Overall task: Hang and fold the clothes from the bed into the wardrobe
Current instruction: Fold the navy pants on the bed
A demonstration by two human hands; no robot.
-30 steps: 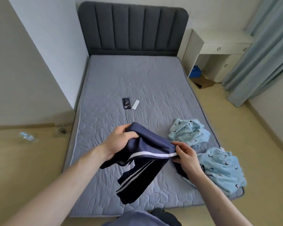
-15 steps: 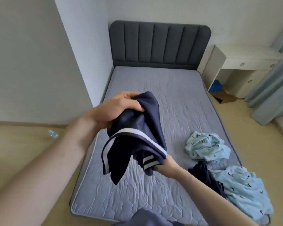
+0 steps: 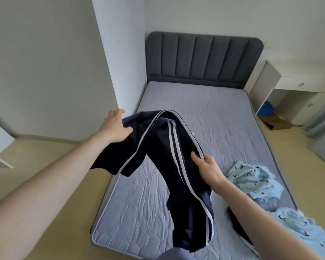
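While lifted over the bed, held at two points: navy track pants (image 3: 169, 151) with white side stripes. Left hand (image 3: 116, 128) gripping one end of the fabric, thumb on top, fingers behind the cloth, raised near the white wall corner (image 3: 109, 72). Right hand (image 3: 208, 168) lower and nearer, pinching along a white stripe, index finger laid out on the dark fabric, other fingers curled under. Between the hands, fabric arched up in a hump; beyond the left-hand grip, one short flap hanging toward the mattress edge; below the right hand, long leg section draping down toward the foot of the bed, ending near bottom of frame. Pants clear of the mattress at top, contact at the bottom end not discernible.

Grey quilted mattress (image 3: 204, 113) underneath, dark grey padded headboard (image 3: 203, 59) at far end. On right side of mattress: crumpled light blue patterned garment (image 3: 255, 182), just beside right forearm. Second light blue patterned garment (image 3: 296, 228) at the near right corner, partly over the edge. Dark garment (image 3: 236, 222) peeking out beneath the forearm, touching the second blue one. White desk (image 3: 296, 87) right of headboard, blue item (image 3: 268, 107) and cardboard box (image 3: 278, 122) under it. Curtain (image 3: 323, 126) at far right. Light wood floor (image 3: 45, 156).
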